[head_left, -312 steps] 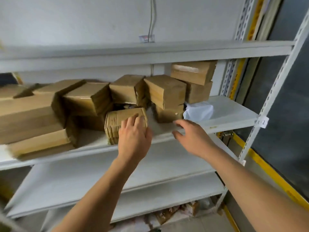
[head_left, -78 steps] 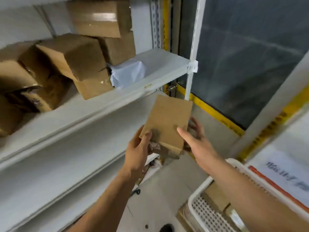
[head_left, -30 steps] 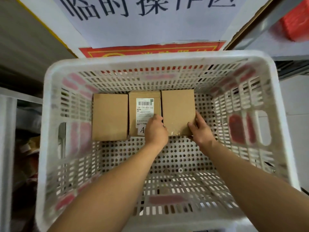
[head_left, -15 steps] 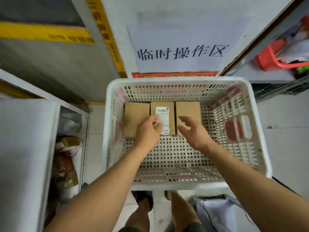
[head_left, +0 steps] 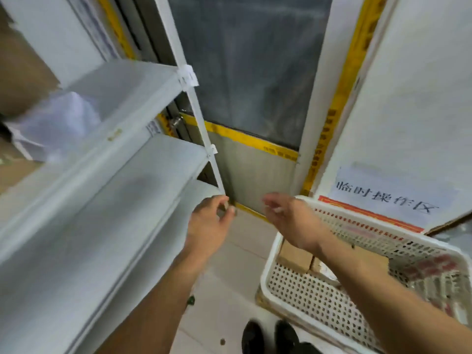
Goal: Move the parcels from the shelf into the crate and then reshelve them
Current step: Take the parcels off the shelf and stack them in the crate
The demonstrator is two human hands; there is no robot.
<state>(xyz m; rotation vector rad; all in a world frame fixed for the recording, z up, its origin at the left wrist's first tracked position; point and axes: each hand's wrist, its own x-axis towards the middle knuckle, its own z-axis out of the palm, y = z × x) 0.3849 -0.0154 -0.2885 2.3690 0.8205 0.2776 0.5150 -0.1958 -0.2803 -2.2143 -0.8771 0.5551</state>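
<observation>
My left hand (head_left: 210,223) and my right hand (head_left: 291,218) hang in mid-air between the white shelf rack (head_left: 107,159) and the white perforated crate (head_left: 332,297). Both hold nothing and their fingers are loosely curled. Brown cardboard parcels (head_left: 296,255) lie on the crate's floor, partly hidden behind my right forearm. At the far left of the upper shelf sit more cardboard parcels (head_left: 20,70) and a white plastic-wrapped parcel (head_left: 56,123).
The rack's upright post (head_left: 194,103) stands just beyond my left hand. A dark glass door with yellow tape (head_left: 255,72) is ahead. A white paper sign (head_left: 383,198) hangs behind the crate. My dark shoes (head_left: 270,335) are on the tiled floor.
Both hands have come up out of the crate, leaving the parcels inside. My view has swung left from the crate toward the shelf rack.
</observation>
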